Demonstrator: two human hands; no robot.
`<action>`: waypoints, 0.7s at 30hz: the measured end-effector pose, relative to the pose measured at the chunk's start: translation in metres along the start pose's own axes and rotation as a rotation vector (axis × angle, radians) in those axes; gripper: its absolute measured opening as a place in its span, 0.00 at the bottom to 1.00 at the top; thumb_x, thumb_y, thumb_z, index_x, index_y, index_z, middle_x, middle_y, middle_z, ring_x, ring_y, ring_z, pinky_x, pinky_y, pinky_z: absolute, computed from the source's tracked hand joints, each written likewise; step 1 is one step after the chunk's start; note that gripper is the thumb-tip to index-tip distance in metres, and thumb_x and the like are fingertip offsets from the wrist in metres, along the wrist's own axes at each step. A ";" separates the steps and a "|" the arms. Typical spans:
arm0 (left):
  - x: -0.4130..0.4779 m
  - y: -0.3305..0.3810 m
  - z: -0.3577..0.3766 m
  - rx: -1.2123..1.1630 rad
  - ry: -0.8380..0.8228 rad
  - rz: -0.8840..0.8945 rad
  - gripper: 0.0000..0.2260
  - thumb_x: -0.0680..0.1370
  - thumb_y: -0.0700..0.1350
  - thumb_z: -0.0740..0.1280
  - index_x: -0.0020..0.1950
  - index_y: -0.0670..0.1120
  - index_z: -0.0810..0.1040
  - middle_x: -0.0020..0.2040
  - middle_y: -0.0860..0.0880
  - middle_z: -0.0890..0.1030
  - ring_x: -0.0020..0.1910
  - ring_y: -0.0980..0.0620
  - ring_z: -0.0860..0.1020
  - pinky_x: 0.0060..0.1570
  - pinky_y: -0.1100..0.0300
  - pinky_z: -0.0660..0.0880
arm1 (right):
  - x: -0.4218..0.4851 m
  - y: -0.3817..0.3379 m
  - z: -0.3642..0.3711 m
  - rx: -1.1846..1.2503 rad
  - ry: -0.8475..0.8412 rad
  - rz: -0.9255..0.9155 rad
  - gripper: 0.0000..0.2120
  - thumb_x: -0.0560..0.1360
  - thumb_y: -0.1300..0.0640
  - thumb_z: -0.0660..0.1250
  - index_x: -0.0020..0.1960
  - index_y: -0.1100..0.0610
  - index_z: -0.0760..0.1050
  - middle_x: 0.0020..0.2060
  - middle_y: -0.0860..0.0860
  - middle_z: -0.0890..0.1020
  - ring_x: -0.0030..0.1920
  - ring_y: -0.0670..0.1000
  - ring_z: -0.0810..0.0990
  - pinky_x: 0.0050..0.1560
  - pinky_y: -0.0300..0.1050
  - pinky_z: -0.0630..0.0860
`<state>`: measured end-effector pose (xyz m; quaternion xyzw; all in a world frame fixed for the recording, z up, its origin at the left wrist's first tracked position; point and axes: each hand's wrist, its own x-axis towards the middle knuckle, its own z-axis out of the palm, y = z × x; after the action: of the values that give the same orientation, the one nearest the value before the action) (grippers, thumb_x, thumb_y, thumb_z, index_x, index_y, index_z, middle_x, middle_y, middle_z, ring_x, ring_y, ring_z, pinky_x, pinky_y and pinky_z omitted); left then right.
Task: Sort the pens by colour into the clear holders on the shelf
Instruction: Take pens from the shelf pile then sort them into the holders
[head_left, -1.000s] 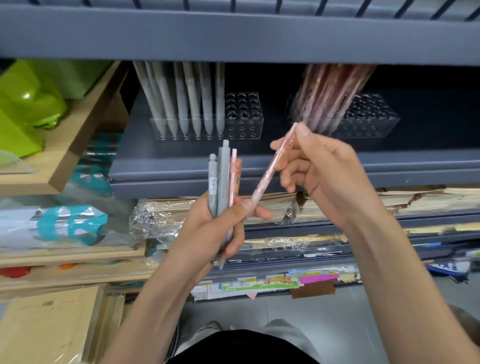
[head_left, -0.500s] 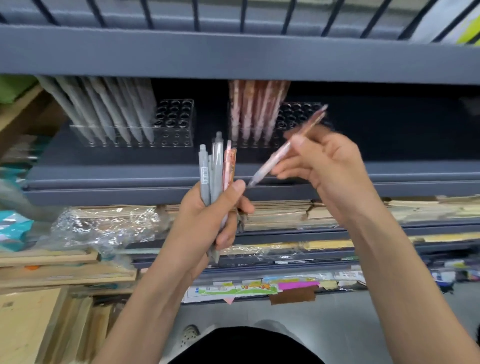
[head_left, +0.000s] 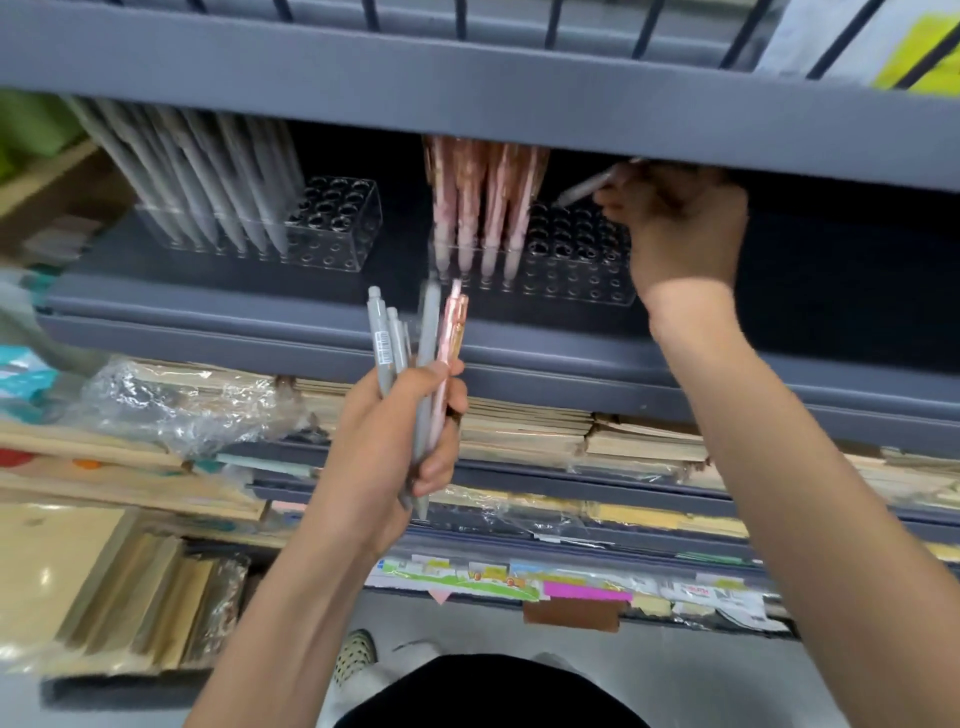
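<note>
While our left hand (head_left: 400, 441) grips the mixed bunch (head_left: 427, 364) low in front, i.e. several matte grey click pens (head_left: 384, 348) w/ one pink pen w/ a coppery clip (head_left: 451, 332) beside them, our right hand (head_left: 680, 228) is up inside the dark grey metal shelf (head_left: 208, 322), fingers curled round a single pale pen (head_left: 587, 189). That pen is blurred and reads pinkish-grey, so we can't call its colour for sure. Its tip points left & down at the free holes of the right clear plastic holder w/ a grid of round holes (head_left: 571, 270). It sits just above the holder, not yet in a hole as far as we can tell. Same holder carries a row of pink pens (head_left: 483, 197) at its left end. The other clear holder (head_left: 337, 228), further left, has grey pens (head_left: 208, 182) slanting in it & free holes at its right end.

Step in hand, we reckon: seating one pen in the pink holder. Both holders are part-filled, w/ a handful to go. Next move calls for tipping the pen upright over a free hole next to the pink row, then lowering. Headroom under the upper shelf edge (head_left: 467, 88) looks tight, so angle in first. After that, next pen from the bunch, greys to the left holder.
</note>
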<state>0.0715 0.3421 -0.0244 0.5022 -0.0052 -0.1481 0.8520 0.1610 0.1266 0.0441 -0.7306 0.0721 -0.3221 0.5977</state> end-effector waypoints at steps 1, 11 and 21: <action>-0.002 -0.002 -0.001 0.014 0.013 0.020 0.08 0.78 0.45 0.64 0.50 0.41 0.78 0.36 0.47 0.77 0.18 0.56 0.63 0.17 0.68 0.60 | 0.003 0.002 0.002 -0.114 -0.037 -0.070 0.25 0.72 0.69 0.58 0.28 0.45 0.80 0.34 0.44 0.83 0.45 0.55 0.84 0.57 0.56 0.78; -0.014 0.002 -0.003 0.195 0.078 0.094 0.10 0.78 0.49 0.66 0.41 0.50 0.85 0.41 0.32 0.80 0.20 0.50 0.69 0.18 0.64 0.65 | 0.021 -0.004 0.022 -0.721 -0.391 -0.246 0.09 0.81 0.57 0.59 0.57 0.58 0.75 0.46 0.49 0.73 0.43 0.50 0.71 0.41 0.35 0.59; -0.009 0.017 -0.017 0.194 0.033 0.088 0.11 0.77 0.47 0.66 0.51 0.40 0.73 0.50 0.40 0.86 0.20 0.52 0.73 0.17 0.66 0.66 | 0.024 -0.012 0.029 -0.870 -0.443 -0.036 0.17 0.82 0.49 0.56 0.69 0.53 0.68 0.54 0.56 0.76 0.31 0.44 0.64 0.41 0.43 0.64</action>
<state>0.0701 0.3662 -0.0172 0.5838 -0.0275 -0.1013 0.8051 0.1923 0.1421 0.0621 -0.9648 0.0584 -0.1091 0.2322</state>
